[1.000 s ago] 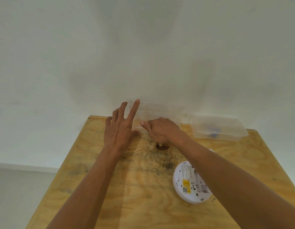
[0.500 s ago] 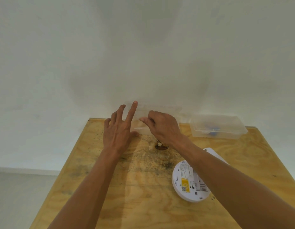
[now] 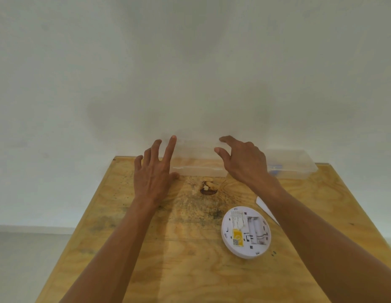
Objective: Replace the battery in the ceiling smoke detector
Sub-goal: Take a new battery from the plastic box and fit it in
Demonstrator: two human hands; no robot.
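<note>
A white round smoke detector [image 3: 246,232] lies back-up on the plywood table [image 3: 168,259], its battery bay showing with no battery in it and a yellow label beside it. A clear plastic box [image 3: 196,165] stands at the table's far edge against the wall. My left hand [image 3: 154,171] rests at the box's left end with fingers spread, the thumb touching its lower corner. My right hand [image 3: 242,160] hovers over the box's right end, fingers curled apart and holding nothing.
A second clear plastic box [image 3: 293,165] with something blue inside stands at the far right. A white flat piece [image 3: 266,207] lies half hidden under my right forearm. A dark knot [image 3: 208,189] marks the wood in front of the box. The white wall rises behind.
My right hand has lifted from the front left of the box and swung right, opening its fingers. My left hand has stayed at the box's left end.
</note>
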